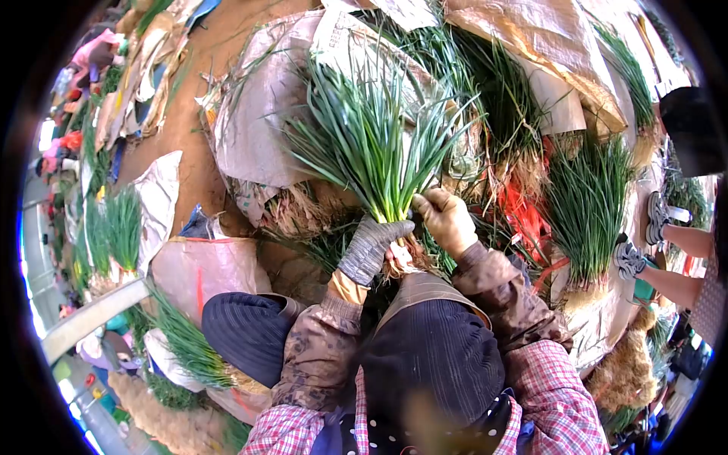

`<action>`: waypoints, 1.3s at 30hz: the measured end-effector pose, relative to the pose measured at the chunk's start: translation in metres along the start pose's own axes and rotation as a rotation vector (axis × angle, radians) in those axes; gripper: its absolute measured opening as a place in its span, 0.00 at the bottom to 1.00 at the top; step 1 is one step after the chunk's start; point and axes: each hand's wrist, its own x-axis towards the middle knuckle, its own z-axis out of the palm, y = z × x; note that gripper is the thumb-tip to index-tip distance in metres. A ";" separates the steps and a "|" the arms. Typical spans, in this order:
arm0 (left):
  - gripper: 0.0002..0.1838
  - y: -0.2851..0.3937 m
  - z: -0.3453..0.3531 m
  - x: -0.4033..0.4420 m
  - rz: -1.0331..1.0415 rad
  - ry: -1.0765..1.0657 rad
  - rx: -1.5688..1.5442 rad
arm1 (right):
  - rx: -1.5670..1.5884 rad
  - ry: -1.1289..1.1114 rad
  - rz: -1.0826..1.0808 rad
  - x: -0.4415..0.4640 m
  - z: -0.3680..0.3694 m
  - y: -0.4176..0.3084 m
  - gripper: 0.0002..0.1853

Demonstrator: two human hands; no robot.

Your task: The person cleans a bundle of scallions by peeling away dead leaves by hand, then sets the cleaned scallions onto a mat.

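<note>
My left hand [371, 246], in a grey glove, is closed round the lower stems of a bunch of green onions [383, 144]. The leaves fan out upward and away from me, and the roots [406, 256] hang below the grip. Just right of the stems is my right hand [446, 220], in a pale, soiled glove. Its fingers are pinched together beside the bunch; whether they hold a single stem or leaf is too small to tell.
White sacks [262, 114] and more onion bundles lie ahead. A large upright bundle [588, 212] stands at the right, near another person's feet [629, 258]. A pink sack [205, 269] is at the left. Other people are at the far left edge.
</note>
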 end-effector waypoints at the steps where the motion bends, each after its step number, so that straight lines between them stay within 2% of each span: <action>1: 0.15 0.001 -0.002 0.002 0.009 0.012 0.053 | -0.619 0.079 -0.297 0.001 -0.004 -0.003 0.07; 3: 0.16 0.000 0.005 0.000 0.109 0.024 -0.028 | -0.793 0.223 -0.682 0.004 -0.003 -0.005 0.06; 4: 0.17 0.004 0.006 -0.003 0.062 -0.017 -0.085 | -0.819 0.243 -0.675 0.003 -0.005 -0.004 0.06; 5: 0.17 0.009 0.007 -0.006 0.013 -0.058 -0.143 | -0.673 0.379 -0.708 0.015 -0.006 0.025 0.07; 7: 0.18 0.017 0.008 -0.013 -0.018 -0.153 -0.264 | -0.392 0.377 -0.158 0.028 -0.026 0.043 0.12; 8: 0.18 0.023 0.010 -0.016 0.045 -0.149 -0.229 | -0.564 0.407 -0.184 0.026 -0.032 0.047 0.16; 9: 0.18 0.028 0.011 -0.016 0.111 -0.147 -0.193 | -0.431 0.169 0.002 0.030 -0.034 0.047 0.19; 10: 0.18 0.027 -0.002 -0.010 0.028 -0.291 -0.290 | -0.653 -0.133 0.178 0.027 -0.046 0.045 0.20; 11: 0.17 0.024 -0.002 -0.010 0.093 -0.232 -0.353 | -0.862 -0.444 0.360 0.020 -0.059 0.043 0.21; 14: 0.15 0.033 0.008 -0.011 0.195 -0.180 -0.482 | -0.927 0.167 0.181 0.039 -0.089 0.065 0.20; 15: 0.19 0.034 0.012 -0.011 0.239 -0.147 -0.468 | -0.948 0.297 0.198 0.059 -0.100 0.065 0.21; 17: 0.22 0.029 0.014 -0.005 0.192 -0.106 -0.531 | -0.999 0.507 0.266 0.094 -0.119 0.067 0.26; 19: 0.24 0.015 0.009 0.003 0.141 -0.078 -0.560 | -1.078 0.447 0.151 0.108 -0.131 0.061 0.27; 20: 0.23 0.014 0.006 0.003 0.116 -0.098 -0.540 | -1.029 0.401 0.190 0.115 -0.133 0.058 0.24; 24: 0.21 0.017 0.007 0.003 0.102 -0.090 -0.516 | -0.854 0.436 0.110 0.131 -0.138 0.089 0.12; 27: 0.21 0.012 0.005 0.008 0.079 -0.077 -0.528 | -0.517 0.616 0.023 0.121 -0.128 0.091 0.08; 29: 0.21 0.011 0.005 0.008 0.058 -0.062 -0.511 | -0.289 0.765 0.054 0.116 -0.135 0.081 0.08; 32: 0.21 0.013 0.007 0.007 0.045 -0.040 -0.480 | -0.759 0.794 0.097 0.126 -0.164 0.081 0.16; 36: 0.20 0.011 0.006 0.008 0.042 -0.035 -0.477 | -0.668 0.676 0.372 0.141 -0.192 0.037 0.25; 37: 0.21 0.011 0.005 0.008 0.031 -0.036 -0.474 | -0.599 0.661 0.387 0.144 -0.191 0.031 0.23; 39: 0.21 0.018 0.007 0.006 0.022 -0.044 -0.451 | -0.290 0.655 0.239 0.134 -0.171 0.026 0.20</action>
